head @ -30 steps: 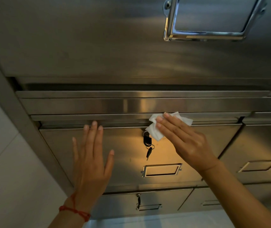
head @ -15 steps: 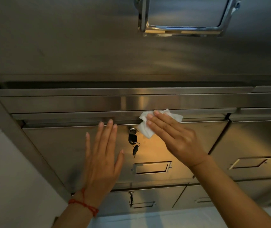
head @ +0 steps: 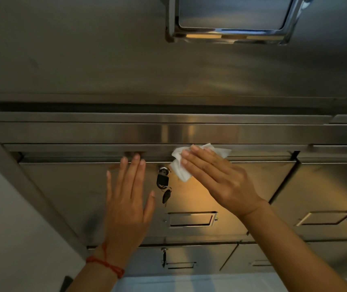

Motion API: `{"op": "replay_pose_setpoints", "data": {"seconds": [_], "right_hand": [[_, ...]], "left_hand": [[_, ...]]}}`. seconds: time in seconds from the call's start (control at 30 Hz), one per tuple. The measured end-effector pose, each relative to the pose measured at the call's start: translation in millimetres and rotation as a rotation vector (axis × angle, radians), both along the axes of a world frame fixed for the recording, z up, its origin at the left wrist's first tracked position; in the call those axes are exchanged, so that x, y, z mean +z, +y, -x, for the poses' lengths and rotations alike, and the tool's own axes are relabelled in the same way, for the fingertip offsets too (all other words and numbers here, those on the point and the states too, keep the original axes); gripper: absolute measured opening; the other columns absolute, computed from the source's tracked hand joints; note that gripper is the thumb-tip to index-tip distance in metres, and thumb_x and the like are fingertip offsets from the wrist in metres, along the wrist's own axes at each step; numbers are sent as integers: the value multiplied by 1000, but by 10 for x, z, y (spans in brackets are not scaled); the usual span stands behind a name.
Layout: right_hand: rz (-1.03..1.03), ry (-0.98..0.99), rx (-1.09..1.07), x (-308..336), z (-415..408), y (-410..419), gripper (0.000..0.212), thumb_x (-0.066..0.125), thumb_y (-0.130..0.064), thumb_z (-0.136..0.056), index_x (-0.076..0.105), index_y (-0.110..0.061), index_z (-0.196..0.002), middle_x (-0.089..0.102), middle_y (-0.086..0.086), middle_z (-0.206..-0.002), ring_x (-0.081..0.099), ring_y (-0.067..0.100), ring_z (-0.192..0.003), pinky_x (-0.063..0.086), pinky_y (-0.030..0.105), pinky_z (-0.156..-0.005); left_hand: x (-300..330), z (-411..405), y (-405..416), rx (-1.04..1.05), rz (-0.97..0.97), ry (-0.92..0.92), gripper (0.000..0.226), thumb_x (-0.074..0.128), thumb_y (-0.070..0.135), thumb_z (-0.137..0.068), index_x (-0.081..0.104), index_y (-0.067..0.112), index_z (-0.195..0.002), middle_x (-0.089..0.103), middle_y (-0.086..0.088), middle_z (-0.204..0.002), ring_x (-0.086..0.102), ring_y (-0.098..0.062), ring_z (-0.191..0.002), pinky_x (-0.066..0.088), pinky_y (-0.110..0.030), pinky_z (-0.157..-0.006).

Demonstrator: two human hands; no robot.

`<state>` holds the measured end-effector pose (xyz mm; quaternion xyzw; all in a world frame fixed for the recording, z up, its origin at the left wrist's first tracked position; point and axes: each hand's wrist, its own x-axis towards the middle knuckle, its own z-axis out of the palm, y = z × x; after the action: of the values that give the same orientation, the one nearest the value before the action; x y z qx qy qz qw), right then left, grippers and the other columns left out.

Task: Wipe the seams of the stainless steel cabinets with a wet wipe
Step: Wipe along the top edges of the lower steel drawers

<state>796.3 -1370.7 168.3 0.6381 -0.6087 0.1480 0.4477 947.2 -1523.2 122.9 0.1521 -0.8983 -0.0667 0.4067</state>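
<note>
A stainless steel cabinet front (head: pixel 67 186) fills the view, with a horizontal seam (head: pixel 84 159) along the top of the drawer. My right hand (head: pixel 216 178) lies flat over a crumpled white wet wipe (head: pixel 178 169) and presses it against that seam, just right of the lock. My left hand (head: pixel 126 199) rests flat on the drawer front with fingers spread, its fingertips at the seam left of the lock. A red string is tied around the left wrist.
A lock with black keys (head: pixel 163 180) hangs between my hands. Below it sits a recessed label holder (head: pixel 190 219). More drawers (head: pixel 326 197) lie to the right and below. A chrome handle (head: pixel 231 34) is on the upper door. A white wall (head: pixel 10 228) stands at left.
The view has shifted, so the cabinet sits further left in frame. My right hand with the wipe has stayed by the lock on the seam. My left hand has slid right, closer to the lock.
</note>
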Motion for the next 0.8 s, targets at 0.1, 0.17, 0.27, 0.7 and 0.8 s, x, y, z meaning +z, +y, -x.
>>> {"op": "replay_pose_setpoints", "data": {"seconds": [0.1, 0.17, 0.27, 0.7, 0.8], "right_hand": [[-67, 41, 17, 69, 35, 22, 34, 57, -1, -91, 52, 0, -125, 55, 17, -129, 50, 28, -124, 40, 40, -104], [-100, 53, 23, 110, 83, 78, 34, 55, -1, -91, 52, 0, -125, 56, 18, -128, 50, 28, -123, 39, 41, -105], [-89, 38, 12, 120, 126, 153, 30, 52, -1, -93, 54, 0, -123, 57, 17, -126, 51, 29, -122, 40, 42, -103], [-75, 15, 12, 81, 152, 157, 31, 51, -2, -94, 52, -1, -125, 54, 16, -130, 49, 29, -124, 39, 42, -104], [-58, 10, 10, 58, 114, 100, 32, 53, -4, -93, 52, -1, -125, 52, 16, -130, 48, 28, -124, 39, 42, -104]], "left_hand": [[5, 33, 45, 15, -13, 31, 56, 40, 25, -88, 34, -1, -137, 31, -15, -145, 20, -28, -137, 12, -51, -111], [12, 42, 59, 20, -26, 43, 55, 40, 24, -87, 36, -2, -136, 33, -16, -144, 20, -29, -137, 11, -49, -111], [19, 31, 61, 25, -30, 38, 55, 40, 24, -88, 37, -2, -136, 36, -18, -143, 20, -28, -137, 11, -48, -112], [11, 12, 38, 38, -17, 4, 56, 39, 27, -88, 33, 3, -139, 31, -13, -146, 21, -27, -137, 15, -55, -110], [-5, 15, 22, 38, 2, -8, 57, 39, 28, -89, 29, 4, -140, 31, -13, -146, 21, -27, -138, 14, -52, -111]]}}
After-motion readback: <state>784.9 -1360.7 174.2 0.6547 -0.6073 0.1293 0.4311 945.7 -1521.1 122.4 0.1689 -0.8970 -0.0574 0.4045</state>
